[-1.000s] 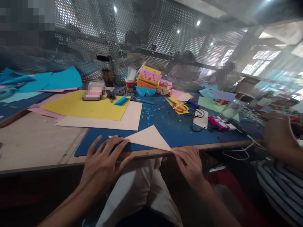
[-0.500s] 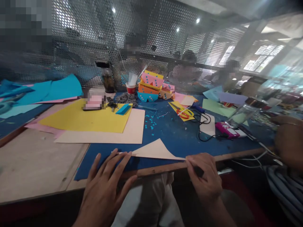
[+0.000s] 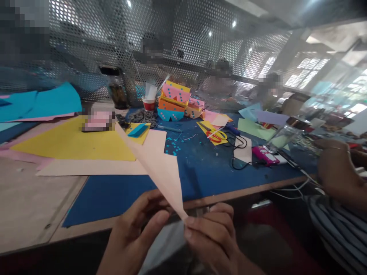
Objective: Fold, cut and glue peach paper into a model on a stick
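A pale peach sheet of folded paper (image 3: 163, 164) is raised off the table and slants from upper left down to my right hand. My right hand (image 3: 215, 236) pinches its narrow lower end between thumb and fingers. Just left of that end, my left hand (image 3: 137, 225) is curved with thumb and fingers apart. Its fingertips reach behind the paper's lower edge, and I cannot tell whether they touch it.
On the blue table mat (image 3: 109, 194) lie yellow card (image 3: 71, 141), scissors (image 3: 215, 135), a magenta device (image 3: 266, 156) with a black cable, and small blue scraps (image 3: 173, 147). Decorated paper pieces (image 3: 174, 101), a red cup (image 3: 149, 104) and jars stand behind. Another person's arm (image 3: 334, 172) is at right.
The paper has been lifted from the table edge and turned to a slant. My right hand has moved left with its end. My left hand has come off the paper's left end.
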A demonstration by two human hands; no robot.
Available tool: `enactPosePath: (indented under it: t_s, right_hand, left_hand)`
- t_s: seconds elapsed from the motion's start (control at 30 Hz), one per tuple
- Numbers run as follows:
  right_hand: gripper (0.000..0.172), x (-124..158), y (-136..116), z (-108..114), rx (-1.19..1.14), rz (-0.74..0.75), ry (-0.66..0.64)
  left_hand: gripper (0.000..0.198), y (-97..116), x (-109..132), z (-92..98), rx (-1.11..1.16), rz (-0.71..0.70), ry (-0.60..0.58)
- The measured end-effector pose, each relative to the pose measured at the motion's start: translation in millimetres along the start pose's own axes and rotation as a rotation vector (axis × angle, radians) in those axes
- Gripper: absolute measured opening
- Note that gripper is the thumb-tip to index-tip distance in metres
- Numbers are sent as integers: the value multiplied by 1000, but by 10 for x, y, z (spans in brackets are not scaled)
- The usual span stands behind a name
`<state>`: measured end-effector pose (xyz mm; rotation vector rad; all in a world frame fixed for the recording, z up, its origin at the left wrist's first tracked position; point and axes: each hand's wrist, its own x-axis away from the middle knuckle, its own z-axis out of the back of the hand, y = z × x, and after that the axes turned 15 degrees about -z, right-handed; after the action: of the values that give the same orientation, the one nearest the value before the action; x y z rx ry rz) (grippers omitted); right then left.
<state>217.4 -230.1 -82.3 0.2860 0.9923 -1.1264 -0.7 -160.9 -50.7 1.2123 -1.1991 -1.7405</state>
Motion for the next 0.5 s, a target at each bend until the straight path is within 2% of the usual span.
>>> enactPosePath:
  t_s: [0.07, 0.2, 0.3, 0.4, 0.5]
  right_hand:
    - [25, -71, -33, -100, -95, 16, 80]
    - [16, -233, -99, -223, -189, 53, 48]
    - [10, -317, -77, -210, -266, 27, 71]
    - [22, -439, 53, -109, -247, -114, 133]
    - [44, -650, 247, -4, -361, -411, 99]
  left_hand:
    - [37, 28, -103, -25, 45, 32, 11]
    - [39, 57, -239, -27, 34, 74, 48]
    - [38, 84, -326, 21, 31, 60, 3]
    - [36, 104, -412, 100, -14, 28, -87]
    - [38, 80, -482, 173, -101, -40, -263]
